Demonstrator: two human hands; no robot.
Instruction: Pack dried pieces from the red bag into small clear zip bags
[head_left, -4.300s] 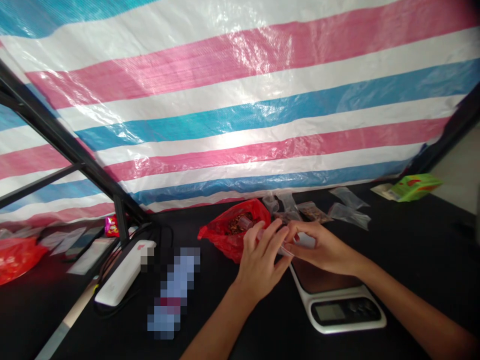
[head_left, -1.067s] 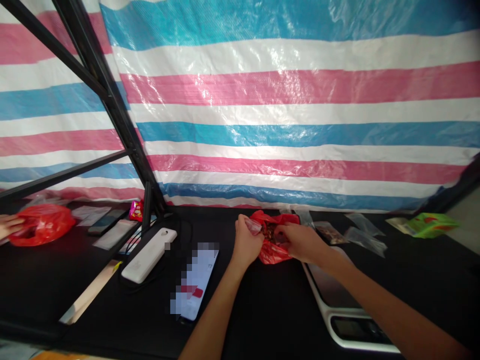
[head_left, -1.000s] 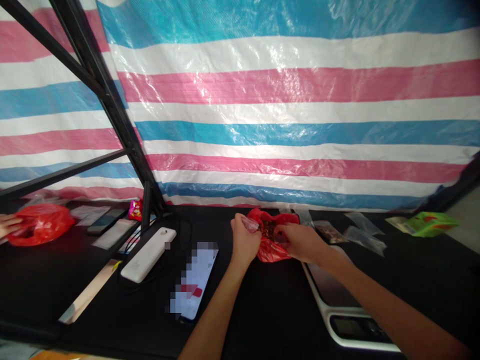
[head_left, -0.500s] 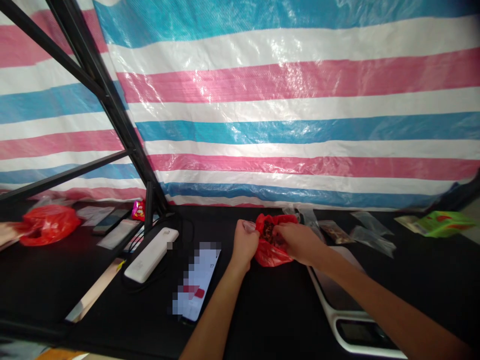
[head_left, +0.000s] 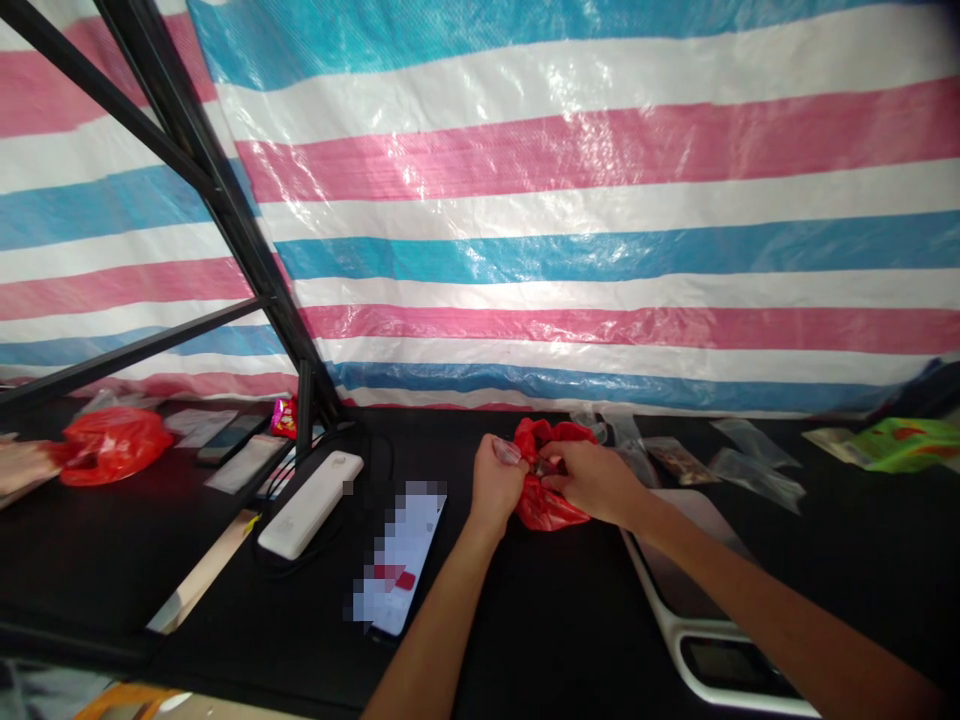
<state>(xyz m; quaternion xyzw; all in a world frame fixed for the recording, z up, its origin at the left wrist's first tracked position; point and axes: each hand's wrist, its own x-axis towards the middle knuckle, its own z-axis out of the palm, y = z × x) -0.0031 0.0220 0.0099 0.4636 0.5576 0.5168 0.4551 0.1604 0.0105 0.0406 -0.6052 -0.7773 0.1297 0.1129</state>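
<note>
My left hand (head_left: 497, 485) is closed around a small clear plastic bag (head_left: 507, 452), its top showing above the fingers. Just right of it sits a red plastic bag (head_left: 553, 508), its mouth spread, with small brown bits partly visible inside. Over that mouth, my right hand (head_left: 589, 478) has its fingers pinched together close to the left hand. A small greyish thing shows at those fingertips, too hidden to name. Under my right forearm lies a white kitchen scale (head_left: 686, 650) with a dark display, partly covered by the arm.
Several clear bags (head_left: 757, 478), a filled bag (head_left: 679, 460) and a green packet (head_left: 907, 445) lie behind the scale. Left are a phone (head_left: 401, 560), a white power strip (head_left: 311, 508) and a black metal frame (head_left: 225, 215). Another person's hand (head_left: 26, 468) touches another red bag (head_left: 116, 445).
Over the last second my right fingers have shifted left across the red bag's mouth, closer to the left hand's clear bag. Earlier, both hands were together over the scale.
</note>
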